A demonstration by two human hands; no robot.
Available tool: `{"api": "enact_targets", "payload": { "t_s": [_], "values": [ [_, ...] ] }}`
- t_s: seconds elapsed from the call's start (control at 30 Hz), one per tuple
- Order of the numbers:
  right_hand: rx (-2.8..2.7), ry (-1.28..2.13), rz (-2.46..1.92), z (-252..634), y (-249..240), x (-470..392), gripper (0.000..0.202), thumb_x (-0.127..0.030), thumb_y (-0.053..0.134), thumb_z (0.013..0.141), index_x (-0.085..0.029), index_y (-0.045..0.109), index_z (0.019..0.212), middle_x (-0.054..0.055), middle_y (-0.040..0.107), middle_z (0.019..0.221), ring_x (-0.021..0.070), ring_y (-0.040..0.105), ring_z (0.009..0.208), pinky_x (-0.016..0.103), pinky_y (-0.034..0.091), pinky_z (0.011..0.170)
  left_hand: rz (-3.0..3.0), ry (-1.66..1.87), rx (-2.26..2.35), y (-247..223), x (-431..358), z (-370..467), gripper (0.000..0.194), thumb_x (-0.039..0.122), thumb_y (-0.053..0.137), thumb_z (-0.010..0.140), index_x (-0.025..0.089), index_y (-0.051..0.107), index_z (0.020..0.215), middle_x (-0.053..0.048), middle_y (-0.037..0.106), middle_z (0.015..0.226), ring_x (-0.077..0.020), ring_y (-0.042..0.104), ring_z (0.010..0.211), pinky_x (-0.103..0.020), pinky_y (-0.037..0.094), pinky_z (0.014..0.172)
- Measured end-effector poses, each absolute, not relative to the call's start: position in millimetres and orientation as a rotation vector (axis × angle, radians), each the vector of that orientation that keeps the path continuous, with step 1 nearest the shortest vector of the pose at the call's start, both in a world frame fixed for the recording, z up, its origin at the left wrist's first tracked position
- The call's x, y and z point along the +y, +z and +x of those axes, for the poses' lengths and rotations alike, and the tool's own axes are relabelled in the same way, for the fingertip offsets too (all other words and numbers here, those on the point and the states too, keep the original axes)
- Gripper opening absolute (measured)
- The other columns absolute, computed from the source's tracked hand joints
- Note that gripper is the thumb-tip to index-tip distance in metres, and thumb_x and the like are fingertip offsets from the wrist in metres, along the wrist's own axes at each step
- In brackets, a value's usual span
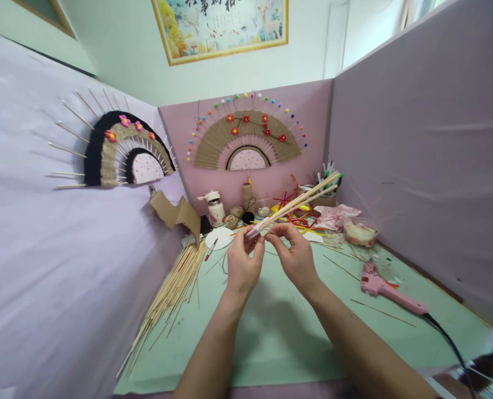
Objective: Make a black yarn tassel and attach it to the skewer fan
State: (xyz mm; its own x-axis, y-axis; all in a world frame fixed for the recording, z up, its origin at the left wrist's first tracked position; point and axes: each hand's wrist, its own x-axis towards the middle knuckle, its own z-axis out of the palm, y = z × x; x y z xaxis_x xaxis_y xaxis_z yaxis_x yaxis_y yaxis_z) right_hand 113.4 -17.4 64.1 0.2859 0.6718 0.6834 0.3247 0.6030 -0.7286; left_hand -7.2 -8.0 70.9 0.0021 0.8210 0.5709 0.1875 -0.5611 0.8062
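Observation:
A bundle of thin wooden sticks [298, 201] slants up to the right over the middle of the table. Its lower end is covered in a pale pink piece [255, 230], and my left hand [244, 265] is closed around that end. Close beside it, just under the sticks, my right hand [295, 259] has its thumb and fingertips pinched together. What lies between those fingertips is too small to make out. A thin dark cord [224, 265] curves down to the left of my left hand.
Many loose sticks [175, 285] lie along the left side of the green table [280, 343]. A pink glue gun [390, 291] with a black cable rests at right. Twine balls [231, 221], a white bottle [216, 210] and a bowl [360, 233] stand behind. Two fans [246, 127] decorate the partitions.

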Motion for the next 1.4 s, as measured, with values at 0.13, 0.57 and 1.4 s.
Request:
{"api": "enact_targets", "payload": {
  "t_s": [0.13,0.57,1.4],
  "values": [
    [-1.323,0.336,-0.935,105,63,-15,0.013,-0.033,0.063,0.086,-0.021,0.059,0.087,0.001,0.065,0.082,0.0166,0.061,0.079,0.03,0.048,0.077,1.618,1.601,0.946,65,-5,-18,0.032,0.038,0.062,0.085,0.015,0.057,0.106,-0.01,0.069,0.104,-0.0196,0.068,0.095,-0.034,0.054,0.087],
    [-1.461,0.261,-0.917,93,58,4,0.007,-0.028,0.058,0.085,-0.022,0.06,0.087,0.003,0.069,0.084,0.0189,0.064,0.08,0.033,0.05,0.077,1.196,1.72,0.719,76,1,-37,0.036,0.042,0.07,0.078,0.016,0.061,0.102,-0.008,0.071,0.102,-0.0193,0.071,0.092,-0.035,0.056,0.087],
    [-1.562,-0.176,-1.459,109,44,42,0.011,-0.015,0.052,0.081,-0.02,0.062,0.082,0.007,0.071,0.081,0.0234,0.064,0.08,0.034,0.04,0.074,1.165,1.802,0.819,120,-10,-74,0.029,0.039,0.075,0.075,0.018,0.062,0.09,-0.004,0.071,0.094,-0.0198,0.074,0.084,-0.018,0.057,0.06]
  ]
}}
